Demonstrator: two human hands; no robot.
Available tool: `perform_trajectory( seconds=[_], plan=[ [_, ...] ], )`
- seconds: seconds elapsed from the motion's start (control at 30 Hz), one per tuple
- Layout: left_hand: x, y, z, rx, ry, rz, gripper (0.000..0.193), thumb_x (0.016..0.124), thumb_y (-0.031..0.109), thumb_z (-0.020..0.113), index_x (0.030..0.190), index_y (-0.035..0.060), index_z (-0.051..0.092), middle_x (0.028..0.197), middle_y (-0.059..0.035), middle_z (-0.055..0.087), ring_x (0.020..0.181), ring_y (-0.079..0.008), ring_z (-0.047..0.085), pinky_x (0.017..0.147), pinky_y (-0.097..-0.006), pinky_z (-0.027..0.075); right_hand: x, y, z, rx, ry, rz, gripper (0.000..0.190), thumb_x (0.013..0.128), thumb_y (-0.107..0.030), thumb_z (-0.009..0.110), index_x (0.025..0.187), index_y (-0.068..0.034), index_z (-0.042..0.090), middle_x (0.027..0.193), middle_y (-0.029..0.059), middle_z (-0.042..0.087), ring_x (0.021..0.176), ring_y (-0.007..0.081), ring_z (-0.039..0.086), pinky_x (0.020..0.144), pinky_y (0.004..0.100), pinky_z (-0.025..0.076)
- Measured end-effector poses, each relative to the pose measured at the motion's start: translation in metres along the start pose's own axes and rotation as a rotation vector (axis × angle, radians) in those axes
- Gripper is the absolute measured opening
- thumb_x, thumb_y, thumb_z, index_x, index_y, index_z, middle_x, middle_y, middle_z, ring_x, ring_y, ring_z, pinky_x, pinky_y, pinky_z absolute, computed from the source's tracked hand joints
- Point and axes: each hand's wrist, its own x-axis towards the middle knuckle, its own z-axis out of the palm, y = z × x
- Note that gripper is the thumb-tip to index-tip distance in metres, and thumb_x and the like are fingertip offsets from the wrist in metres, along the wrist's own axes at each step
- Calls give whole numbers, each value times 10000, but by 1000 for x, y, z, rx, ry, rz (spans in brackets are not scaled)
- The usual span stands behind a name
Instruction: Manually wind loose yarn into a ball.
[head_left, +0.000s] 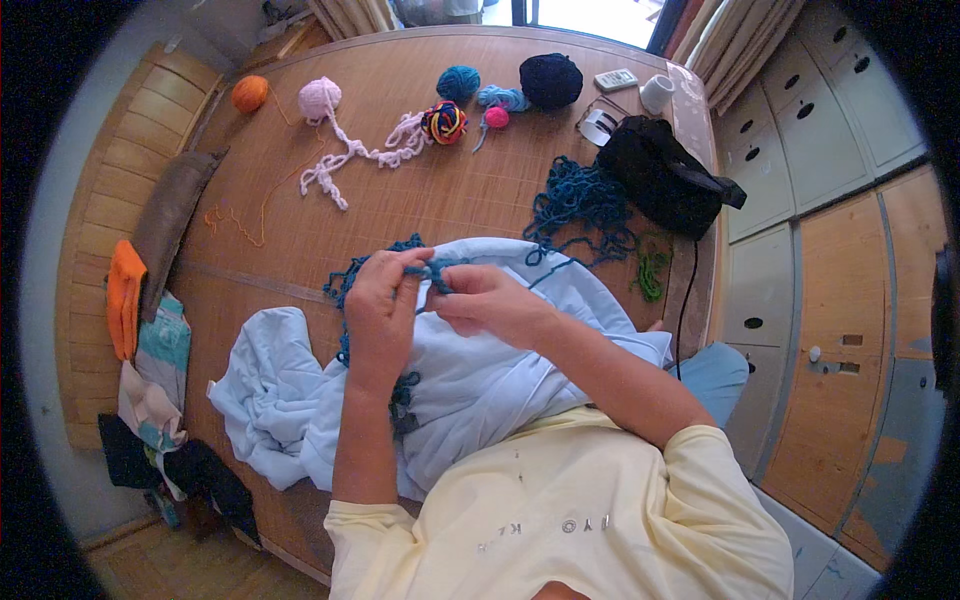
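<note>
My left hand (381, 304) pinches a piece of dark teal yarn work (448, 274) between thumb and fingers. Close beside it, my right hand (487, 301) grips the same yarn with thumb and forefinger; whether a hook is in those fingers cannot be made out. A looped teal strip (345, 283) hangs behind and below my left hand. From the right hand's side a strand runs over the pale blue blanket (480, 382) on my lap to a loose heap of teal yarn (577, 206).
On the woven mat (450, 195) lie an orange yarn ball (250, 94), pink yarn (320, 99), a multicoloured ball (444, 123), a teal ball (458, 83) and a black ball (551, 79). A black bag (664, 176), remote control (616, 79) and green yarn (651, 274) are at right.
</note>
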Motion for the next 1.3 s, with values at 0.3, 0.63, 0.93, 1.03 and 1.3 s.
perform_trajectory(
  seconds=[0.3,0.63,0.93,1.03,1.3],
  plan=[
    [-6,-24,-19,-454,139,-410,188,949,126,511,1064,39,632,752,-20,588,575,-52,508,544,-195,423,-22,-13,-14,-346,72,171,150,897,-165,582,900,-35,657,612,-66,417,541,33,356,467,203,249],
    [-7,-41,-34,-817,220,-483,301,973,236,480,1138,9,589,1007,-116,652,506,-48,467,579,-210,475,-32,-13,-26,-224,247,54,230,955,-203,505,1004,-25,641,606,-61,409,520,37,341,453,206,255],
    [-21,-56,-52,-462,202,-544,280,978,177,443,1124,-3,600,980,-104,653,488,-33,456,545,-205,457,-67,-65,-122,-128,483,-215,262,974,-213,441,1009,-2,591,622,13,486,506,81,408,442,209,318],
    [-29,-67,-57,-456,240,-581,250,962,148,453,1054,0,633,875,-86,657,478,-31,451,503,-197,431,-85,-92,-136,-40,596,-331,270,964,-225,451,1076,-3,558,655,32,529,507,125,454,469,245,374],
    [-34,-62,-77,-322,153,-743,304,922,243,479,862,-6,642,631,-53,603,445,-61,458,387,-191,333,-95,-136,-177,185,622,-614,273,979,-236,426,1089,-23,557,910,128,646,704,202,578,661,348,486]
  ],
)
